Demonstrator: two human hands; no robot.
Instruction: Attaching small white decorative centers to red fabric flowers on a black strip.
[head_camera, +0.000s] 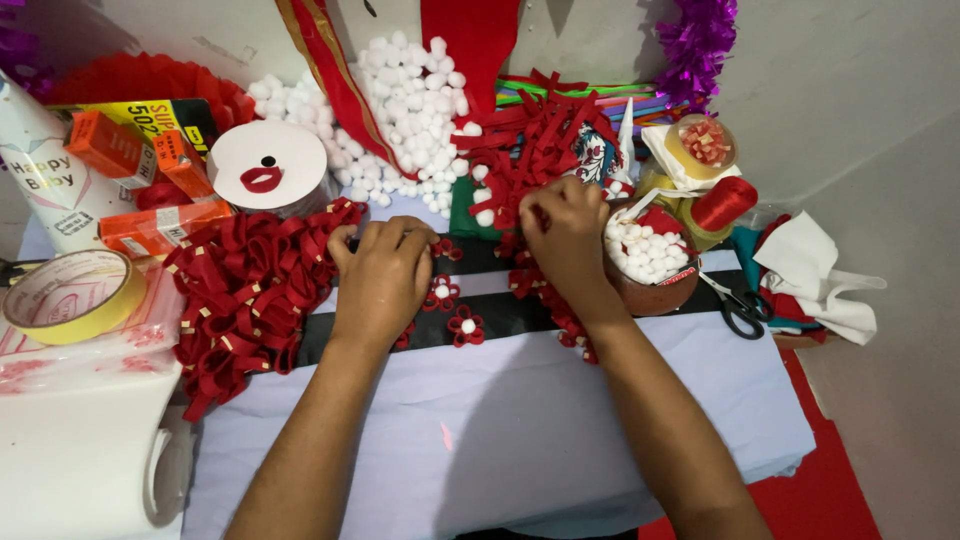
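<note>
Nearest to me is the pale cloth (520, 430) over the table, and across it lies a black strip (520, 312) where I am placing small red ribbon flowers. My left hand (385, 275) rests palm down on the strip, fingers curled together and pressing on something red under them; I cannot see exactly what it holds. Beside it three flowers (466, 327) are already finished, each one with a white ball in its middle, and some more red ones lie along the strip under my right arm. My right hand (565, 232) is a little farther, fingers bent and pinched together over a red piece near the strip, though the piece itself is hidden by the fingers. Just right of this hand stands a brown bowl (655, 290) with white balls, and scissors (742, 312) lie near it. On the left side is a big heap of red ribbon loops (245, 300), not yet made into flowers, and a roll of tape (75, 295). Farther back, by the wall, lie many loose white balls (410, 110) and more red ribbon pieces (535, 140). So I judge the work is only at the start: few flowers are on the strip, most of it is bare, and much material waits.
</note>
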